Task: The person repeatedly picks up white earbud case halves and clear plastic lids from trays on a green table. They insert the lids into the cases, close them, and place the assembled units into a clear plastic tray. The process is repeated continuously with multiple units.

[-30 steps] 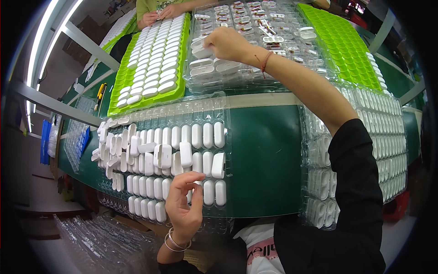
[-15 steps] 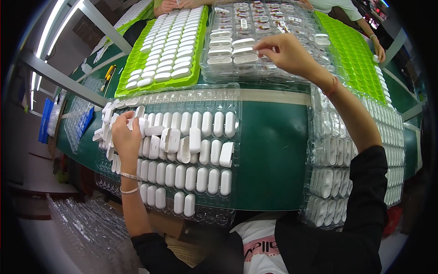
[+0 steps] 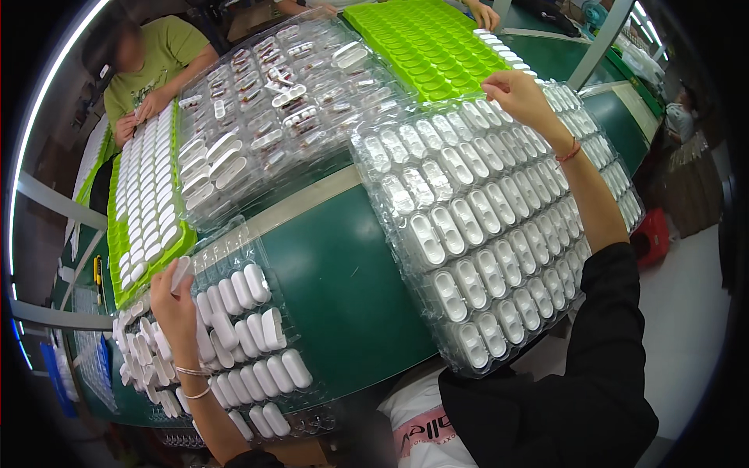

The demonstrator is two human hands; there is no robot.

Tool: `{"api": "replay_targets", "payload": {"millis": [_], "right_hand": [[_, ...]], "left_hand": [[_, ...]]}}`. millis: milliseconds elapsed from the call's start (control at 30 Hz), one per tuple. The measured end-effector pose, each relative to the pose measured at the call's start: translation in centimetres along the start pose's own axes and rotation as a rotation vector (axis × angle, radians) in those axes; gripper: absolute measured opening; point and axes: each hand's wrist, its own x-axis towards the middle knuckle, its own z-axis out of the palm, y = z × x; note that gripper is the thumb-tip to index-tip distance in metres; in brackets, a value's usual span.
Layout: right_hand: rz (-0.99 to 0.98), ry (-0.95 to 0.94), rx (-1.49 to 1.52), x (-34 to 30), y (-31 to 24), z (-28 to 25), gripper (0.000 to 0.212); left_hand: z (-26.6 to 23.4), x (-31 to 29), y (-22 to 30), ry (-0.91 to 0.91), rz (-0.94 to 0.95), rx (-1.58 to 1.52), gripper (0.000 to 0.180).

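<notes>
My left hand (image 3: 173,304) is closed on a white oval case shell (image 3: 181,273), held up above the left clear tray. Under and around it lie loose white case pieces (image 3: 144,351), some hinged open, beside rows of white oval cases (image 3: 269,374). My right hand (image 3: 521,97) is over the far part of the right-hand stack of clear trays (image 3: 382,226). Its thumb and fingers are pinched together; whatever is between them is too small to make out. That stack's pockets hold white oval inserts (image 3: 468,222) with hollows.
A clear tray stack (image 3: 312,144) with small parts and open white cases stands at the back middle. Green trays (image 3: 425,51) lie beyond, one filled with white cases (image 3: 152,179). Co-workers' hands (image 3: 152,105) work at the far side. The green tabletop (image 3: 351,265) lies between my trays.
The view has swung right. My right hand has left the open white cases on the middle stack for the right-hand trays. My left hand now holds a shell up over the left tray.
</notes>
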Motion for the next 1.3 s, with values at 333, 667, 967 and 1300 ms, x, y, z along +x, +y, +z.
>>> {"api": "replay_targets", "payload": {"millis": [333,667,967,1300], "right_hand": [[0.019,-0.143,-0.094,0.7,1.7,3.9,0.029],[-0.021,-0.577,1.168,-8.2,-15.7,5.0,0.023],[-0.055,-0.864,0.985,-9.6,-20.1,8.5,0.021],[-0.033,-1.068,1.027,-9.7,-20.6,7.7,0.028]], "left_hand": [[0.6,-5.3,15.7,0.014,0.395,-0.297,0.031],[2.3,-6.4,17.9,-0.443,-0.103,-1.143,0.044],[5.3,-7.2,17.1,-0.56,-0.248,-1.307,0.04],[4.6,-8.0,17.1,-0.512,-0.278,-1.222,0.042]]}}
